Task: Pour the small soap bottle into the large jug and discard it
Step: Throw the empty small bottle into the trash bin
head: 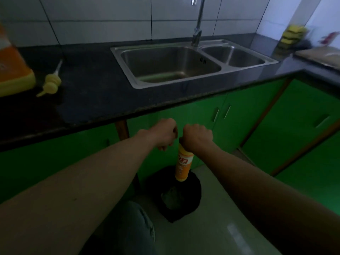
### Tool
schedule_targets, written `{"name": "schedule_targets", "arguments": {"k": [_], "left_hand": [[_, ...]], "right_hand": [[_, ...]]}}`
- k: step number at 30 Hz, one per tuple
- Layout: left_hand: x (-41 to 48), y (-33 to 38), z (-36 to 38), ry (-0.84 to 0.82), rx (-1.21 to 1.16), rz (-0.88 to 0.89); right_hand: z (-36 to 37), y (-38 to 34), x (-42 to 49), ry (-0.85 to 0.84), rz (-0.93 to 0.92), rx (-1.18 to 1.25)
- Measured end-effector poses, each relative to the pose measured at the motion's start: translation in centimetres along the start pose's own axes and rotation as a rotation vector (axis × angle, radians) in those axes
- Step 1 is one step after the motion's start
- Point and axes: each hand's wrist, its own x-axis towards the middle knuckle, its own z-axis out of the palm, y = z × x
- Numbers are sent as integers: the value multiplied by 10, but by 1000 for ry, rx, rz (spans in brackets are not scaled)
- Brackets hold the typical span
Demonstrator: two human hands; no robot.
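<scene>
My right hand (197, 138) grips the top of the small orange soap bottle (182, 165), which hangs upright over a black-lined trash bin (156, 188) on the floor. Just left of the bottle's top, my left hand (164, 134) has its fingers curled and seems to hold nothing. The large orange and yellow jug (13, 69) stands on the dark counter at the far left, partly cut off by the frame edge. A yellow pump head (50, 83) lies on the counter beside it.
A steel double sink (193, 63) with a tall tap (197, 21) is set in the black counter (92, 92). Green cabinet doors (266, 122) run below. Yellow sponges (292, 35) are stacked at the back right. My jeans-clad leg (132, 227) is beside the bin.
</scene>
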Motion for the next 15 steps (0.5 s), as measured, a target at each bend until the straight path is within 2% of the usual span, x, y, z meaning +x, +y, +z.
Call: {"name": "schedule_targets", "arguments": {"k": [6,15], "left_hand": [[29,-19,36,-68,-29,-60],[58,-48,63,-48,-27,-70]], "right_hand": [[43,1,20,-124,23,27],[100,2,39,-242,78,113]]}}
